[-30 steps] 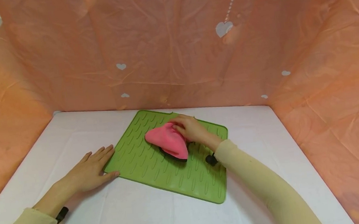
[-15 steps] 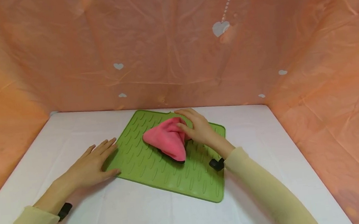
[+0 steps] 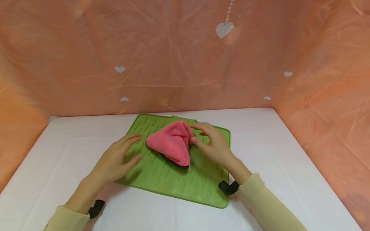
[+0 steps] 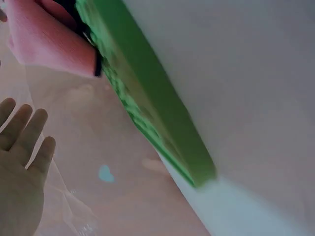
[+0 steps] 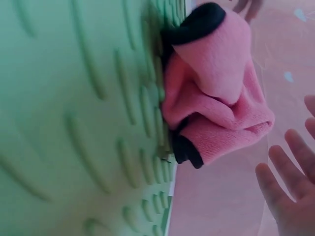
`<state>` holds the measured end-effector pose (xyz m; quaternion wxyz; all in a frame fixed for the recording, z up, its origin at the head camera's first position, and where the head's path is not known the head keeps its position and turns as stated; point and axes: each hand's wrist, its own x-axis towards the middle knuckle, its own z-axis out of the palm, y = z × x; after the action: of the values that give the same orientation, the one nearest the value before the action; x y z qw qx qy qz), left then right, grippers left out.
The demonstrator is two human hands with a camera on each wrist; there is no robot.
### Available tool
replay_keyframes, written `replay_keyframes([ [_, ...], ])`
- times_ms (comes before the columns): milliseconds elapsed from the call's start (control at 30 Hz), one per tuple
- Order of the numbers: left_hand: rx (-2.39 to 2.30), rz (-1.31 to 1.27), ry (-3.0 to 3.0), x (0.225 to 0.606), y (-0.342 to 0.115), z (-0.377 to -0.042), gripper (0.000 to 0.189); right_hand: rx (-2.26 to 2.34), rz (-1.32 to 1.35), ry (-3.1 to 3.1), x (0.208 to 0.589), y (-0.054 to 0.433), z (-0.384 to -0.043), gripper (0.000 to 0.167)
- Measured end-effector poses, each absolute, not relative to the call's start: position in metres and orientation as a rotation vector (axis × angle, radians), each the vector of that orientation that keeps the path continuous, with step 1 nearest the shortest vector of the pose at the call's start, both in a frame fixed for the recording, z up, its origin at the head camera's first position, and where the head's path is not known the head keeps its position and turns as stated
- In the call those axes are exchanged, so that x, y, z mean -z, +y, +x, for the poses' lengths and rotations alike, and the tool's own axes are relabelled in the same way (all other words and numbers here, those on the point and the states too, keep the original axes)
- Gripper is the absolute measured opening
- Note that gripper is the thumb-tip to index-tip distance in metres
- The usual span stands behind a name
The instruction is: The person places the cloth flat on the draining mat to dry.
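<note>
A crumpled pink cloth with dark trim stands peaked on the green mat, which is covered in raised oval ridges. My left hand is over the mat's left side, its fingers spread toward the cloth and holding nothing. On the cloth's other side is my right hand, with thumb and fingers apart and fingertips right at the edge of the cloth. In the right wrist view the cloth shows folds and black edging, and the right hand's fingers are straight. The left wrist view shows the left fingers extended.
A white cloth covers the table under the mat. Orange sheeting with pale hearts rises behind the table and at both sides. A black wrist device sits on the left wrist, another device on the right.
My right hand has let go of the cloth and drawn back to its right side. The left hand has left the mat's left edge and moved right, toward the cloth.
</note>
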<state>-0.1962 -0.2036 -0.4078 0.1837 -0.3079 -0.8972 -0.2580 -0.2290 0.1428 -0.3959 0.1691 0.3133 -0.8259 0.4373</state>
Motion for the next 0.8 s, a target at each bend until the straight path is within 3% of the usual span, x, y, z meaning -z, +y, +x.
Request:
replay_keyframes([
  [300, 0.835, -1.038, -2.365, 0.414, -0.169, -0.205, 0.030, -1.299, 0.968, -2.458, 0.410, 0.144, -0.212, 0.027],
  [533, 0.829, -1.094, -2.483, 0.417, -0.148, -0.205, 0.020, -1.267, 1.068, -2.568, 0.415, 0.141, -0.205, 0.030],
  [800, 0.854, -1.125, -2.640, 0.413, -0.132, -0.207, 0.024, -1.244, 1.130, -2.647, 0.415, 0.138, -0.205, 0.046],
])
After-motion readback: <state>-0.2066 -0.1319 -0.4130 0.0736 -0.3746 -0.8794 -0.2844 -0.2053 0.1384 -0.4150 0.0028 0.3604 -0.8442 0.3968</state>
